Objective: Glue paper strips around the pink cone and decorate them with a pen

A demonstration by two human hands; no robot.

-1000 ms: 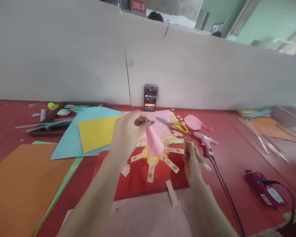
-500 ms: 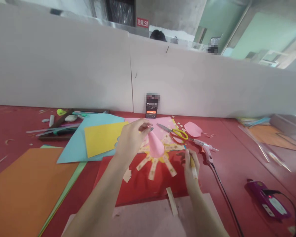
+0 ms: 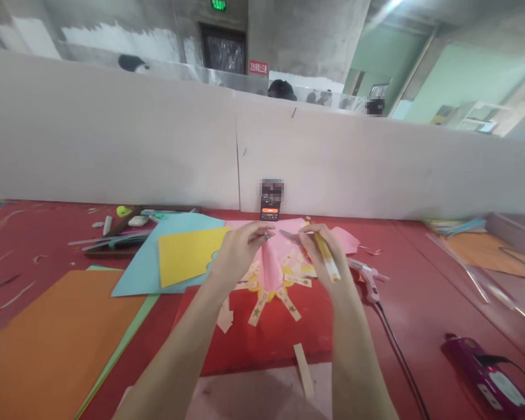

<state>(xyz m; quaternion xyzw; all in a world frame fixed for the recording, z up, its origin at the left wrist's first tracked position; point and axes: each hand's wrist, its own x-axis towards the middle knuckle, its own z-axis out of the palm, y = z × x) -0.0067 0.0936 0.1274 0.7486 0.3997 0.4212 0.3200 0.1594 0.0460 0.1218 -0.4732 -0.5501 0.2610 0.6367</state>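
My left hand (image 3: 236, 254) pinches the tip of a pink paper cone (image 3: 271, 271), holding it upright over the table. A yellow scalloped paper piece (image 3: 269, 296) shows around the cone's base, and pale paper strips (image 3: 289, 304) with stars and writing spread out from it. In my right hand (image 3: 326, 245), raised just right of the cone, is a yellow-and-white pen-like stick (image 3: 327, 256). The right fingers are curled close to the cone's tip, apart from it. Behind that hand lie scissors (image 3: 289, 235), their handles mostly hidden.
Underneath is a red folder-like sheet (image 3: 245, 350). A pink glue gun (image 3: 370, 281) with a cord lies right, near a purple power strip (image 3: 490, 373). Yellow card (image 3: 190, 255), blue paper (image 3: 135, 274) and orange paper (image 3: 56, 326) lie left. A phone (image 3: 270, 209) leans against the white partition (image 3: 157, 140).
My right hand has moved up and inward, toward the cone's tip, with the stick still in it. The cone and its strips have turned. My view has tilted up slightly.
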